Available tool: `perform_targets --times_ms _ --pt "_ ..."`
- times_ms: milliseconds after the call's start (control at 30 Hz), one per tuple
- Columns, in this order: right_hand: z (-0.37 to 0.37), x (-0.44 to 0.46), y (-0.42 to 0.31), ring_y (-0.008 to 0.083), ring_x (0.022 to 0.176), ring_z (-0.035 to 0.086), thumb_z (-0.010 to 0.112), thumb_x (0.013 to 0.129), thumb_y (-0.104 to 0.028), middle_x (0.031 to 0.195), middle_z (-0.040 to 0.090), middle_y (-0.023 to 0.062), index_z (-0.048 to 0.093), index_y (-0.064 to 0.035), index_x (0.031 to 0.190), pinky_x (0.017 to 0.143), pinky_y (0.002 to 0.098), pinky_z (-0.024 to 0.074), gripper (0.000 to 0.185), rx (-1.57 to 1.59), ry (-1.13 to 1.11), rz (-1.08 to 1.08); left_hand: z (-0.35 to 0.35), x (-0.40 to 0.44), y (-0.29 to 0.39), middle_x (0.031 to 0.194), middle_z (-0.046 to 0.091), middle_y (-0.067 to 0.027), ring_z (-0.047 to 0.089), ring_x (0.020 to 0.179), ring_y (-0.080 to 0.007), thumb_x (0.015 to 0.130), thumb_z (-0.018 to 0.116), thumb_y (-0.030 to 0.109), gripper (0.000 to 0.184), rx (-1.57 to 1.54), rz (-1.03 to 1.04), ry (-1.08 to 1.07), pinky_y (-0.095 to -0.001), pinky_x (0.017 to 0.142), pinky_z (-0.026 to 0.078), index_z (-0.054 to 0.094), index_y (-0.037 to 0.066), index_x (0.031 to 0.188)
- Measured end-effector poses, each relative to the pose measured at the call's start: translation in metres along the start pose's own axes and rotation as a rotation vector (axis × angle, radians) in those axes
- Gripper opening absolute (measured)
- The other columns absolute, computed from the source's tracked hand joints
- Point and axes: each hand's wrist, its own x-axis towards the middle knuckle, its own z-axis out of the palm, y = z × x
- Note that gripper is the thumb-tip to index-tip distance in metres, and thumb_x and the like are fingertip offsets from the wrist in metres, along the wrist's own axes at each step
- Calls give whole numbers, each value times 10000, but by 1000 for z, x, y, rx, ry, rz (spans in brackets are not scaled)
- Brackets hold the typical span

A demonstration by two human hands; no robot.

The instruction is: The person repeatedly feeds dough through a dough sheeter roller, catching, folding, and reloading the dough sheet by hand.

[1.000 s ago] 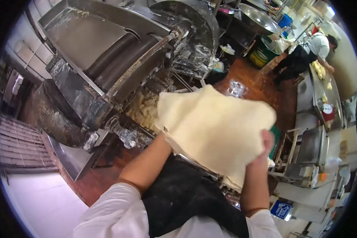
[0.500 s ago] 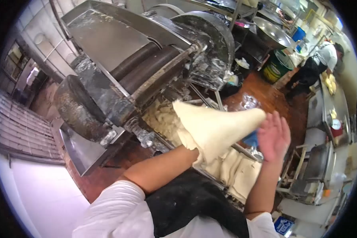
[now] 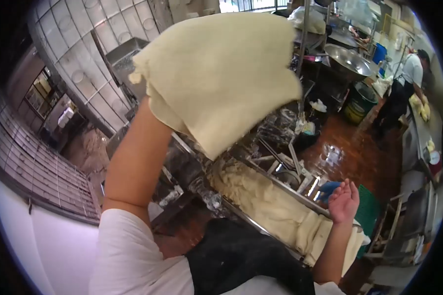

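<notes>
While the dark bucket (image 3: 365, 102) at upper right is bearing a label (image 3: 354, 111) too blurred to read, a pale, smooth, ragged-edged dough sheet (image 3: 226, 69) is draping, upper centre, over the left grip, whose hidden state cannot be told, the right grip (image 3: 343, 201) hovering loosely spread at lower right.

Bright light fills the window (image 3: 246, 5) above the dough (image 3: 226, 73). From where I stand, glare whitens the floor (image 3: 349, 147) below and right of the dough; the wok (image 3: 348, 61) to its right gleams. The machine (image 3: 184, 164) under the dough lies shadowed. The dough's right rim blurs; the grille (image 3: 39, 172) to its left bows toward black, rounded edges.
</notes>
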Motion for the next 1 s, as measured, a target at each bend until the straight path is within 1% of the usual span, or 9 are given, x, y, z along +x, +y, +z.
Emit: perform_targets --times_ms 167,267,333,433,567,667,800,1000 --pt "22 10 15 163 708 628 513 915 -299 825 656 -6 626 -127 970 597 295 492 213 -76 177 -48 -78 23 -5 1101 621 -126 608 958 -231 867 588 221 314 164 29 41 -374 810 518 611 31 1115" --pt "23 19 26 142 713 634 504 919 -297 839 679 0 640 -136 979 596 289 493 218 -90 221 -39 -114 32 -16 1102 621 -129 610 956 -233 867 588 222 314 241 28 36 -374 809 518 612 30 1115" --pt "31 24 36 138 700 629 519 910 -294 819 673 -9 640 -136 954 582 281 489 204 -107 232 -22 -132 37 -24 1103 621 -131 611 954 -234 867 587 223 314 294 22 14 -374 808 519 613 30 1114" --pt "35 36 51 141 690 626 531 903 -290 813 670 -7 641 -136 937 578 275 490 193 -120 241 -14 -156 44 -32 1104 622 -134 613 952 -236 868 587 223 315 400 20 -43 -374 807 519 615 29 1113" --pt "34 54 75 155 681 621 537 895 -306 804 659 -3 643 -137 934 570 285 488 204 -118 281 5 -191 57 -34 1106 622 -138 616 949 -238 868 586 224 315 598 7 -184 -374 806 520 616 28 1112" --pt "33 63 91 171 681 629 526 895 -310 792 663 14 643 -132 925 570 305 499 215 -92 309 40 -208 56 -40 1101 624 -138 617 945 -238 864 590 224 314 675 -69 -247 -371 804 520 619 27 1107" --pt "29 66 104 165 669 627 523 894 -306 774 663 9 641 -133 908 559 304 490 210 -108 344 63 -225 54 -52 1080 630 -132 616 935 -230 851 603 220 308 692 -181 -170 -362 798 517 628 26 1088" --pt "12 66 110 154 672 625 528 892 -309 778 663 0 643 -146 899 557 302 488 200 -90 367 68 -252 69 -65 1047 640 -123 615 921 -219 830 623 214 298 671 -301 97 -348 788 513 641 24 1060"
